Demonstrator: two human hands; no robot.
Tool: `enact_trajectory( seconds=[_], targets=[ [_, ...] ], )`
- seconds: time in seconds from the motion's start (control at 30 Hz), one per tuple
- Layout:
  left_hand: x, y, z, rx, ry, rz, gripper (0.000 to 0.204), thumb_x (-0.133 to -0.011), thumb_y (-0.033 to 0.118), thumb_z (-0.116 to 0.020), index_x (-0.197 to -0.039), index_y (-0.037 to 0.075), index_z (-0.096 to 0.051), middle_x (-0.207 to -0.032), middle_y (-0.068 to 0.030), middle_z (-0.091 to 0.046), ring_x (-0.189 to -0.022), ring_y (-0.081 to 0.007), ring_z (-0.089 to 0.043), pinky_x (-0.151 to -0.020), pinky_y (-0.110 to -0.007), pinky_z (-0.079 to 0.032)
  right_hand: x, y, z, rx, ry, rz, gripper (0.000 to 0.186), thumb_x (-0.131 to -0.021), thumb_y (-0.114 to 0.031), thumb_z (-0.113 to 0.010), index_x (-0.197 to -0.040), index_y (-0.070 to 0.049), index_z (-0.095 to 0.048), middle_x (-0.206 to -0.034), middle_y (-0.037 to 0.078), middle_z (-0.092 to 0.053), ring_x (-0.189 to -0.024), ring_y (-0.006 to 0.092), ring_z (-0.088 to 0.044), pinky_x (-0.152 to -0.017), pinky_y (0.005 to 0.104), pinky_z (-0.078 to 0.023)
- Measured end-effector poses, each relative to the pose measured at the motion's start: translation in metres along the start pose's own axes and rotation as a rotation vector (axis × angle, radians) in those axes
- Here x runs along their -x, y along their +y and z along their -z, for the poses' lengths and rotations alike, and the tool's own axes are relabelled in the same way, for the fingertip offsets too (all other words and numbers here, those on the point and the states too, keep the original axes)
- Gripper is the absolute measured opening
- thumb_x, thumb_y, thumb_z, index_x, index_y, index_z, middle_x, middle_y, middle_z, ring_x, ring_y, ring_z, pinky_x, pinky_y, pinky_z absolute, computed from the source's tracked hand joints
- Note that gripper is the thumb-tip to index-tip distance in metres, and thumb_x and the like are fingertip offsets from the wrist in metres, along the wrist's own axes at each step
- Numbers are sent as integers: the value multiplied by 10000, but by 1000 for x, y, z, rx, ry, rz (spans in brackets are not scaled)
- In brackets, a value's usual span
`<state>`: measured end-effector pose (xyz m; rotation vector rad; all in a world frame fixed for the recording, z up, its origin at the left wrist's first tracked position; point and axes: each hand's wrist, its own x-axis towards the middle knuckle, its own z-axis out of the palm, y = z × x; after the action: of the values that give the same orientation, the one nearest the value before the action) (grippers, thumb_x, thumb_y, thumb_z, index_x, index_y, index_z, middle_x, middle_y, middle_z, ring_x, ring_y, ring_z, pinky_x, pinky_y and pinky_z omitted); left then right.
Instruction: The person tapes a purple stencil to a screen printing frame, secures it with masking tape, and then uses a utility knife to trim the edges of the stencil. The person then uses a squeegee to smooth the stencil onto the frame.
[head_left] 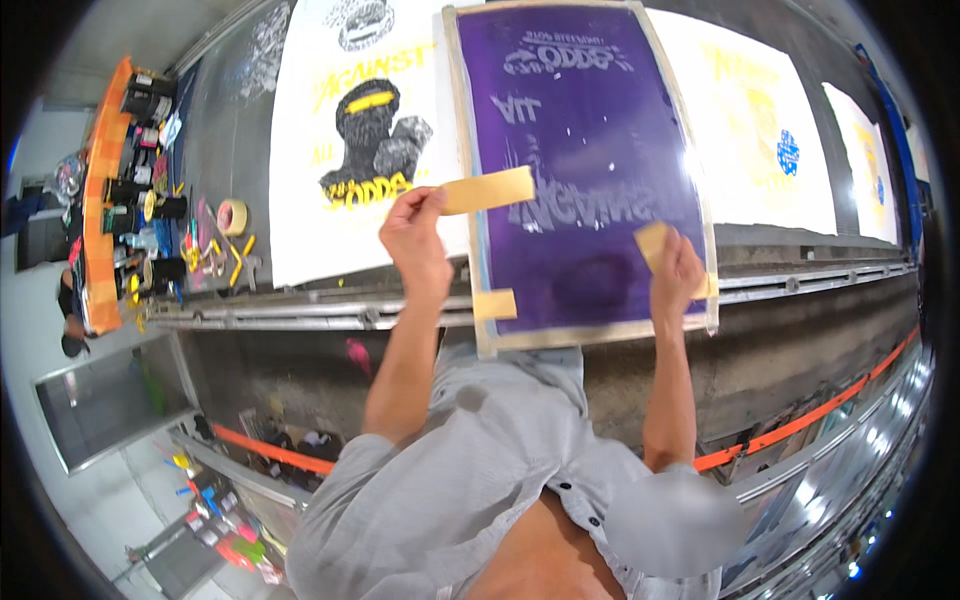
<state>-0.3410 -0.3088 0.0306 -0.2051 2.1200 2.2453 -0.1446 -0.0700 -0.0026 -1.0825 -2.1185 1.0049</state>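
Bright overall; the white sheet [745, 125] right of the purple screen [590, 150] looks washed out, and glare flares on the screen's right edge. A soft dark shadow lies low on its surface. The hands [417, 250] look slightly soft, fisheye distortion bends outer edges, black rims the corners, and a hazy grey patch blurs the lower right

Centre of frame: screen [600, 125], deep violet, pale grey lettering across it; its border [462, 110] light wood tone. Long tape strip [490, 191], mid-frame: plain tan. Short tape strip [652, 245], right of centre: same tan. Upper left: paper sheet [300, 200], white, printed yellow and black. Upper right: second sheet [705, 195], white, faint yellow print, blue patch [788, 152] flecked white. Lower middle, as I see it: shirt [490, 440], plain light grey, dark buttons [566, 487].
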Motion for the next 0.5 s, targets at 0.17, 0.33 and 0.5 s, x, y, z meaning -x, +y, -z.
enact_trajectory(
  seconds=[0.17,0.33,0.5],
  targets=[
    [-124,-18,8,66,-152,192,235,-800,80,-814,-988,-22,-715,-834,-15,-698,-712,-72,-579,-634,-224,-416,33,52,-3,739,-20,411,140,-907,-190,-680,-899,-50,-672,-887,115,-669,-927,314,-623,-896,448,-404],
    [-206,-42,-16,170,-249,336,183,-833,115,-785,-976,15,-728,-841,-11,-702,-734,-81,-609,-645,-245,-436,43,6,-30,850,200,204,228,-903,-227,-691,-1025,-36,-671,-1056,115,-631,-1050,338,-562,-915,480,-409],
    [-265,-54,-46,197,-351,454,169,-838,152,-787,-959,49,-731,-846,-9,-702,-753,-101,-625,-673,-258,-455,-6,-32,-93,539,242,59,233,-911,-204,-679,-1030,-4,-690,-975,133,-667,-959,319,-601,-875,438,-449]
  ],
)
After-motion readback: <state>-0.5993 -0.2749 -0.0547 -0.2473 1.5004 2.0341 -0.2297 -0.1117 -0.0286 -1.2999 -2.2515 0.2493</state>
